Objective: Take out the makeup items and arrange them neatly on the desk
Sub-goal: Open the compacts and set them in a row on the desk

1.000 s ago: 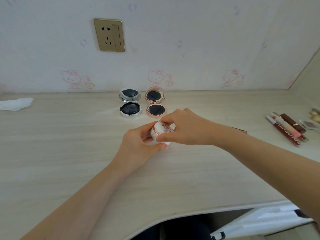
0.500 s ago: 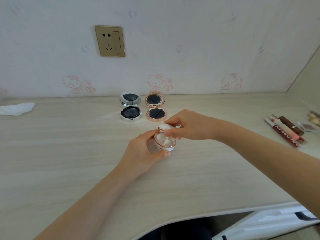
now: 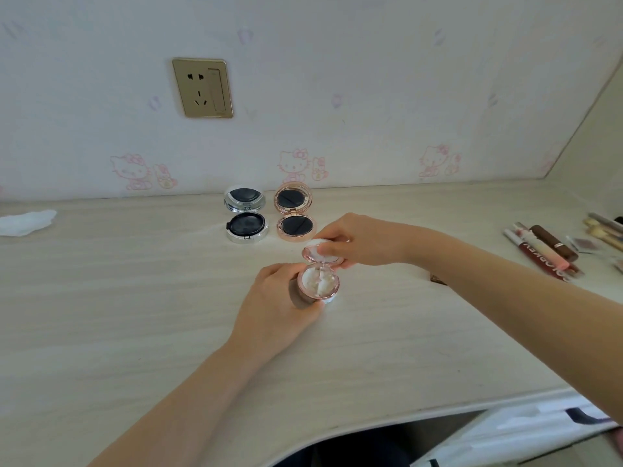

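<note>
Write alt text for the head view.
Two hands hold a small pink compact open above a pale desk: left hand gripping the base, right hand holding the lid. Two open compacts sit behind.

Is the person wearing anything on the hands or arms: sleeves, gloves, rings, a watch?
Nothing visible. The left hand and right hand are bare, with no gloves, and both forearms are bare right to the frame edge. No ring, watch or bracelet shows; the fingers look plain.
</note>
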